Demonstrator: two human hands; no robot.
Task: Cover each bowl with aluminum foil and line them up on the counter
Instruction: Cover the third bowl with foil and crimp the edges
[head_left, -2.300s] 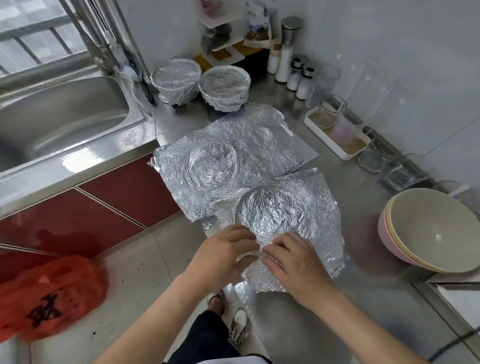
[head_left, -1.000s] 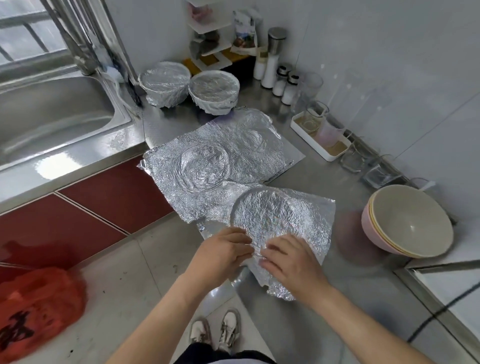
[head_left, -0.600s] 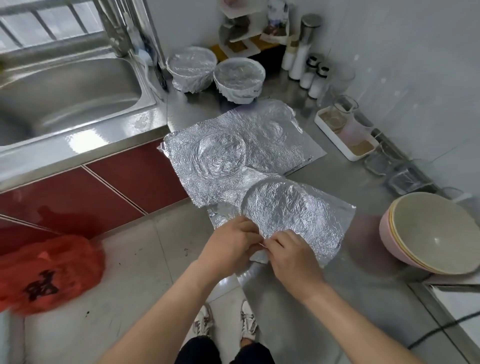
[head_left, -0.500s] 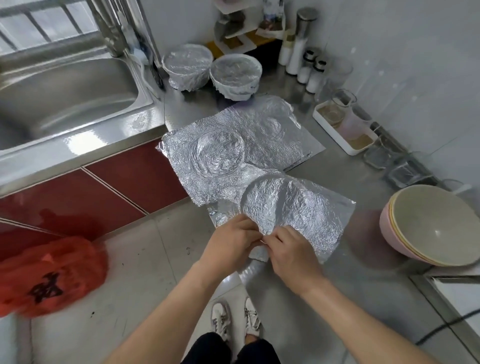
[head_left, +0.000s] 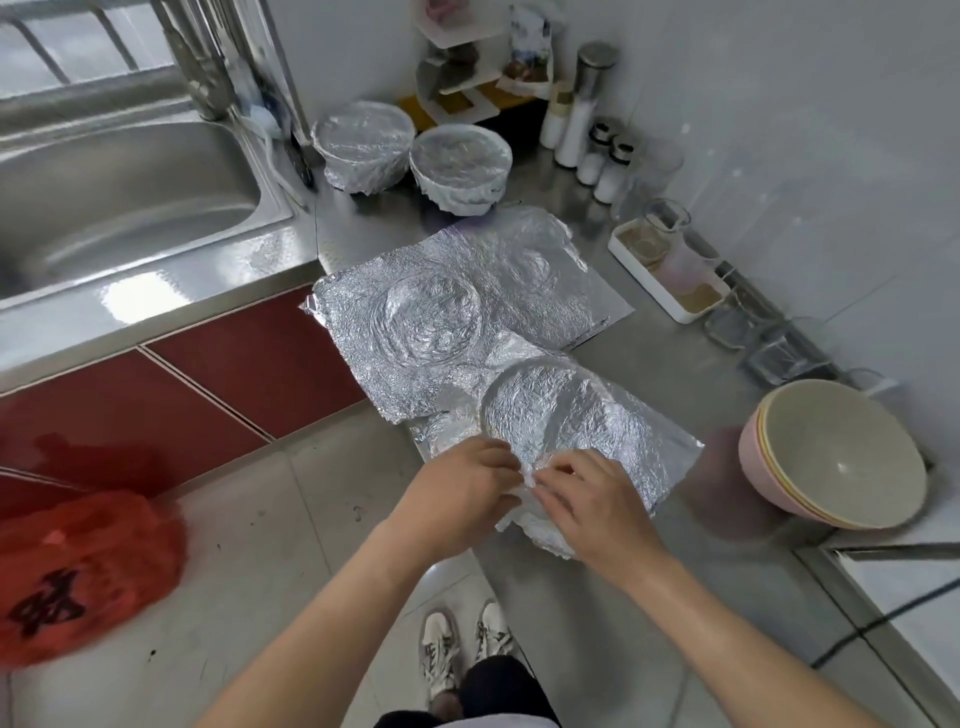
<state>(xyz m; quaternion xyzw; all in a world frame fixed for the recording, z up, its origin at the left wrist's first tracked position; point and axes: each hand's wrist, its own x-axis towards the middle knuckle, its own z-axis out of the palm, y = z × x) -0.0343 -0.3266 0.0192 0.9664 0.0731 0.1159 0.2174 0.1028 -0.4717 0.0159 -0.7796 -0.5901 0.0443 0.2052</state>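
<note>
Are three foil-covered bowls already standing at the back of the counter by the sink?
No, only two stand there: one covered bowl next to the sink and a second covered bowl beside it.

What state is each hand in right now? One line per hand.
Left hand: pinches the foil sheet at its near edge.
Right hand: pinches the same edge.

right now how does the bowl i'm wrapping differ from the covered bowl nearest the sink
Foil: the foil sheet on the bowl being wrapped juts out flat at the right; on the covered bowl nearest the sink it is tucked down round the wall.
Handling: the left hand and right hand pinch the first's foil; nothing touches the second.
Both have foil stretched over the top.
</note>
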